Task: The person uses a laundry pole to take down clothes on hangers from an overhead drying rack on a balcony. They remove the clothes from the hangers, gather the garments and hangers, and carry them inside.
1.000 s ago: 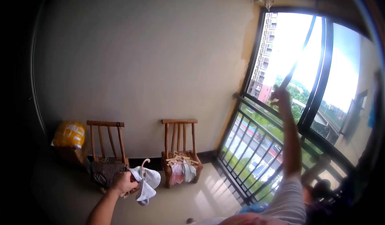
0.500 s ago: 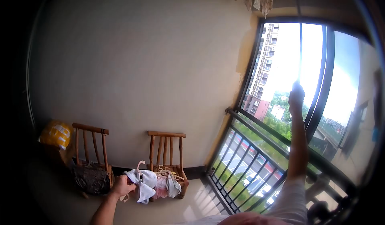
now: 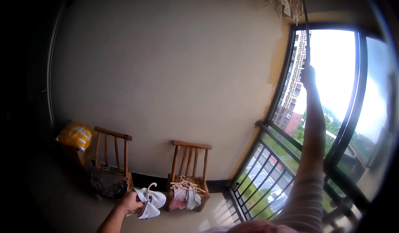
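My left hand (image 3: 129, 201), low in the view, is closed on a small white garment (image 3: 152, 204) with a pink hanger (image 3: 152, 186) whose hook points up. Raised at the right before the window, my right hand (image 3: 307, 75) grips a long thin pole (image 3: 307, 37). The pole runs up toward pale clothes (image 3: 286, 2) hanging at the top; whether its tip touches anything cannot be seen. Pink and white small clothes on hangers (image 3: 185, 194) lie on the seat of the right wooden chair (image 3: 192, 145).
A second wooden chair (image 3: 113, 132) at the left carries a dark bag (image 3: 109, 182). Beside it a yellow wrapped package (image 3: 76, 135) rests on a box (image 3: 77, 156). Black railing bars (image 3: 266, 183) and a framed window (image 3: 360, 91) stand at the right, past a pale wall (image 3: 166, 66).
My right hand has moved up, and the pole now rises nearly upright beside the hanging clothes. My left hand still holds the white garment low down. The view has shifted.
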`<control>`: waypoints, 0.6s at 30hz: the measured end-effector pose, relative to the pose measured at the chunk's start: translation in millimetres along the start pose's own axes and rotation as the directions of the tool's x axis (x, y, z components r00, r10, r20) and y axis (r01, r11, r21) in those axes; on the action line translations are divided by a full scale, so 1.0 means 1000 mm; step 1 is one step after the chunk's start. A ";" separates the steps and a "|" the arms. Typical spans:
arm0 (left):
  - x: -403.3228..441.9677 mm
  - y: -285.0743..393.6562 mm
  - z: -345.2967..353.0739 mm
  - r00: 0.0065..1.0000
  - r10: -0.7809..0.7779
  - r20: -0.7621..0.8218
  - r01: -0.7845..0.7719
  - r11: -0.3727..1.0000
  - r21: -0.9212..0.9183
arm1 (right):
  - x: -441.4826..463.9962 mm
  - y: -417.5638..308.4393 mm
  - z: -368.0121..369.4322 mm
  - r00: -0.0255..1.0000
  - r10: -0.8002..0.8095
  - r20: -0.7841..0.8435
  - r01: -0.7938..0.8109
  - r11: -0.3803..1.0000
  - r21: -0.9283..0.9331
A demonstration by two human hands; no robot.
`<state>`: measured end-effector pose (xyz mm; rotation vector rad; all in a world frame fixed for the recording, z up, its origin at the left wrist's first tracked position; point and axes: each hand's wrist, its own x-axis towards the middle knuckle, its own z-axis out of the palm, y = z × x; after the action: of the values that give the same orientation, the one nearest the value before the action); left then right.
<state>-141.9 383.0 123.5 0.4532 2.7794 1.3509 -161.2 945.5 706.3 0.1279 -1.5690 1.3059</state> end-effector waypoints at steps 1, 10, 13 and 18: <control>-0.003 0.001 0.000 0.999 -0.033 0.021 0.031 0.993 0.112 | -0.005 0.000 0.008 1.000 -0.007 -0.027 0.006 1.000 -0.014; -0.023 0.021 0.015 0.932 -0.240 -0.272 0.349 0.799 0.489 | -0.011 0.056 0.027 0.987 -0.042 -0.152 0.029 0.996 -0.086; -0.019 0.035 0.003 0.930 -0.167 -0.328 0.322 0.802 0.504 | 0.013 0.070 0.022 0.977 -0.112 -0.183 0.085 0.985 -0.148; -0.011 0.075 -0.025 0.888 -0.018 -0.459 0.208 0.908 0.365 | 0.126 0.092 0.002 0.850 -0.477 -0.224 0.275 0.764 -0.584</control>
<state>-116.2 404.0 195.8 -0.0445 3.4159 0.9382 -277.9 1043.5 739.0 -0.1346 -1.4281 0.4952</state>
